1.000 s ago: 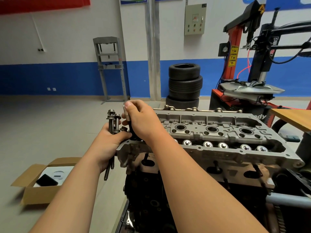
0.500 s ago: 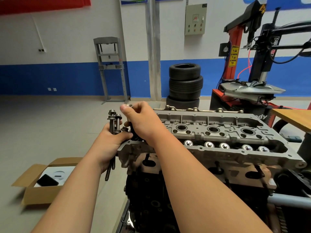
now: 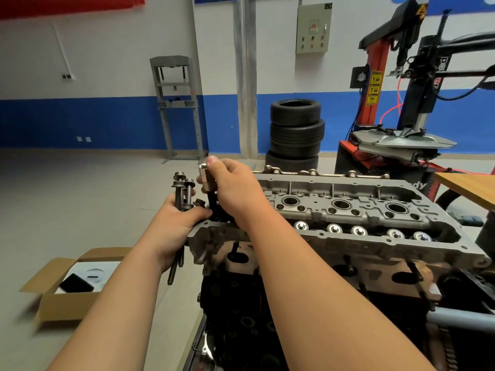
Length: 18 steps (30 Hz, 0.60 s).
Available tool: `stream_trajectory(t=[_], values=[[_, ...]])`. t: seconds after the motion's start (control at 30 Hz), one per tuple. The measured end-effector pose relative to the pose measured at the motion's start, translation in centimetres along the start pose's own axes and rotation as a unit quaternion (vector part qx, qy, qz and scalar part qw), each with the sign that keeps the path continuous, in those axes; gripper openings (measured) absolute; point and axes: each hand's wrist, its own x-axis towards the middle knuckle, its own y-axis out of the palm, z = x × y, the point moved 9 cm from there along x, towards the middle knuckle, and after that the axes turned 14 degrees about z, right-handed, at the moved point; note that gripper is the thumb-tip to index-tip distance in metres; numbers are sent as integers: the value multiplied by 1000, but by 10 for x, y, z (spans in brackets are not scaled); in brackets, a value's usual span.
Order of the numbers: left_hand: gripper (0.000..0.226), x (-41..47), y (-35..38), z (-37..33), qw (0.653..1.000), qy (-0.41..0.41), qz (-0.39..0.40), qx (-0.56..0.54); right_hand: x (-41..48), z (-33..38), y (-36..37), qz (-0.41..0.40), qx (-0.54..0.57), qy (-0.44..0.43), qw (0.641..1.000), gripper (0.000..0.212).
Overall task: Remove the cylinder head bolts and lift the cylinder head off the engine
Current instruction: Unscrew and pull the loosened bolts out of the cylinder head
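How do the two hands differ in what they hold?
The left hand grips a bundle of long bolts beside the cylinder head. The right hand pinches one silver tool on a dark shaft above the head's end. The left sits lower than the right. Both are bare.

The cylinder head point(image 3: 348, 194) was pale silver-grey and the engine block point(image 3: 235, 303) black. The cylinder head bolts point(image 3: 182, 195) were dark grey, the socket point(image 3: 205, 179) bright silver. The wall point(image 3: 80, 76) was white with a broad blue band, the tyres point(image 3: 296, 135) black, the cardboard box point(image 3: 61, 306) brown.
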Motion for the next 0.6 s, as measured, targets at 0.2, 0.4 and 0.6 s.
stream_trajectory(t=[0.2,0.4,0.6], values=[[49,0,-1,1,1000,3,-5,-6,1,-1,6,31,7,16,999,43],[49,0,0,0,1000,5,-3,-4,-1,1,2,19,2,-9,1000,30],[49,2,0,0,1000,4,1,2,1,-3,6,34,-7,23,999,49]])
